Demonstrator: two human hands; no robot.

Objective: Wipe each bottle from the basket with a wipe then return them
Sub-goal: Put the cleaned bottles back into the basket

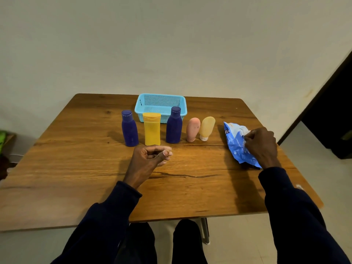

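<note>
Pinching at the upper part of the blue wipe packet (235, 141), your right hand (262, 144) curls its fingers onto the wrapper. It is probably at the opening to draw a wipe, though no loose wipe shows. The packet lies flat on the right of the bench (190, 187), well apart from the bottles, so working it should not disturb them.

Your left hand (147, 159) hovers over the middle of the bench, fingers loosely curled and grasping nothing. It is near the row, likely ready to take a bottle.

All five bottles stand outside the light blue basket (137, 109), lined up just in front of it. From the left they are a dark blue bottle (130, 130), a yellow bottle (152, 130) and a second dark blue bottle (173, 128). Then come a pink tube (192, 129) and a pale yellow tube (206, 127), both standing on their caps.

The yellow bottle and the second dark blue bottle stand between you and the basket, so returns must go over or round them. A dark doorway (331, 119) opens at far right.
</note>
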